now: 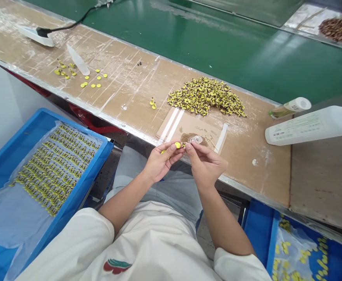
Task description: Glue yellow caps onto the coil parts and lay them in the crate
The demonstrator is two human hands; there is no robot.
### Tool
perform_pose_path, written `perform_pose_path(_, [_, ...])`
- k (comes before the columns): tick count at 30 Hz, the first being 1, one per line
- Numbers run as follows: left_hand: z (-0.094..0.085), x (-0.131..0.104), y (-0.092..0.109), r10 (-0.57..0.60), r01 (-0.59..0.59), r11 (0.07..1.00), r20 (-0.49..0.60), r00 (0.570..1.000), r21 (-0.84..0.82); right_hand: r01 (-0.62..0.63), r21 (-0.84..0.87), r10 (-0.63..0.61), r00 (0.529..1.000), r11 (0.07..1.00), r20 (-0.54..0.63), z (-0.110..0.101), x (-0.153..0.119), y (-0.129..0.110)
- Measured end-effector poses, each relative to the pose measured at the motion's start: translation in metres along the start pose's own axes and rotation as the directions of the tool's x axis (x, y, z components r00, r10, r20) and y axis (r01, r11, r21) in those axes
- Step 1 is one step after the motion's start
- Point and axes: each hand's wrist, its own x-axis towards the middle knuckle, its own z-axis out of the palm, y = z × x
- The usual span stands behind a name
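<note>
My left hand (158, 163) is closed in a pinch on a small round yellow disc (177, 144), and a second yellow piece (163, 151) shows by its fingers. Close against it, my right hand (205, 166) pinches a tiny yellow-and-dark piece (184, 144), partly hidden by the fingertips. Both hands are over the table's front edge. Just beyond them, a small clear round dish (195, 139) sits on a wet-stained cardboard sheet (198, 127). Behind the sheet lies a big heap of small yellow-and-dark pieces (201, 93).
Left on the table are loose yellow discs (93, 85), a white pointed bottle (77, 60) and a corded white device (34, 36). A large white bottle (308, 125) lies right. Blue trays hold rows of figures (56, 164) and yellow discs (323, 259). A green belt (188, 39) runs behind.
</note>
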Motion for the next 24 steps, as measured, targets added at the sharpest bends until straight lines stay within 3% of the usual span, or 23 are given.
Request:
perform_pose_path(12, [-0.0018,0.0002,-0.002,0.011,-0.009,0.998,-0.031,0.999,0.063,0.003,-0.047,-0.002,1.0,0.999,0.023,-0.0007,-0.0005,0.0056])
perform_pose_path(24, [-0.0024,0.0012,-0.0032,0.007,-0.006,1.0,-0.059,0.998,0.027,0.043,-0.07,-0.035,0.993,0.997,0.117,-0.0029,-0.0013,0.0061])
